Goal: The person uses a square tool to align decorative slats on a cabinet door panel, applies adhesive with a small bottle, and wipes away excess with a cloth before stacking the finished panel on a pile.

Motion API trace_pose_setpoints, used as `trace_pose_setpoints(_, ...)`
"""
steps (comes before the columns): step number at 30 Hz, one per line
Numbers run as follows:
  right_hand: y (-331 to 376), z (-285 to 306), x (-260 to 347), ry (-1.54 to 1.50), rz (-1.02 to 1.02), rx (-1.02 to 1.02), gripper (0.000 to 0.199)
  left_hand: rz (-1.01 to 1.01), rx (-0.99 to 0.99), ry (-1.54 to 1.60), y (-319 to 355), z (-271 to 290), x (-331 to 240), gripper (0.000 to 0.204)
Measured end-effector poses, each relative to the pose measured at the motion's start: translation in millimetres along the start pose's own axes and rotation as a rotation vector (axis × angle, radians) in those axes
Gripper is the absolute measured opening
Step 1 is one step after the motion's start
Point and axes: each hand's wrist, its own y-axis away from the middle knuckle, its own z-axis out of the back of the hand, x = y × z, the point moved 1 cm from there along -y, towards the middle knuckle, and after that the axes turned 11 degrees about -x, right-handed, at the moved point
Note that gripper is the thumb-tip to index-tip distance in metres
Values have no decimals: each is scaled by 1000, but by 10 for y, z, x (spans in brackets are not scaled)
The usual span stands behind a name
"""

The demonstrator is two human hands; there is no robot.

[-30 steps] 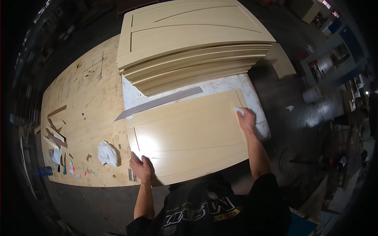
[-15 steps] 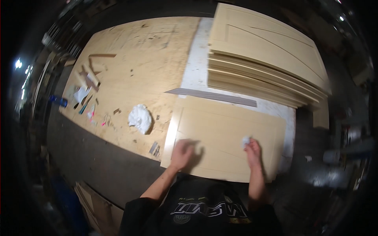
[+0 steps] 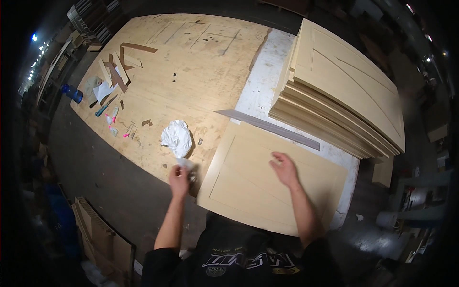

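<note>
A pale beige panel [image 3: 272, 186] with a routed frame and slanting grooves lies in front of me. My right hand [image 3: 286, 171] is over its middle, thumb and fingers apart, with nothing visible in it. Left of the panel, my left hand [image 3: 179, 182] pinches a small white wad [image 3: 184, 164], blurred, of paper or cloth. Just beyond it is a crumpled white cloth or paper [image 3: 177, 136] on the plywood tabletop [image 3: 191, 86]. Small metal pieces beside the left hand are partly hidden.
A tall stack of similar panels [image 3: 349, 81] stands at the far right. A long grey strip [image 3: 272, 128] lies along the panel's far edge. Wood offcuts [image 3: 117, 71], a teal-handled tool [image 3: 101, 111] and a blue bottle [image 3: 72, 93] sit at the left.
My left hand has moved left off the panel toward the crumpled white cloth. My right hand has shifted left and farther away, and the white bit it held is gone from it.
</note>
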Motion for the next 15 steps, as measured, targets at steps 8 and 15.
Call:
trace_pose_setpoints(8, -1161, 676, -457, 670, 133, -160, 49, 265, -175, 44, -892, 660, 1265, 51)
trace_pose_setpoints(15, -1429, 682, -618, 768, 196, 33, 52, 104, -354, -179, -452, 610, 1007, 54)
